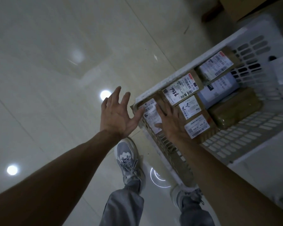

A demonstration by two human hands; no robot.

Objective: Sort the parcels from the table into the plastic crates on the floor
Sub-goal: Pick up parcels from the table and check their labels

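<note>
Both forearms (64, 168) are stretched toward 1 o'clock. The left grip (118, 115) is held wide open and empty, over bare floor (55, 62) just outside the white crate (178, 75) rim. The right grip (171, 123) is laid flat, clasping nothing, on a labelled parcel (149, 111) wedged in the crate's 8 o'clock corner. Other parcels (183, 90) are packed edge to edge toward 2 o'clock; open tile is left from 9 to 12 o'clock.

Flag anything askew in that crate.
The labelled parcel in the near corner of the white crate leans tilted against the wall, one edge up at the rim, while the neighbouring parcels lie flat. The right hand rests on it, fingers straight.
</note>
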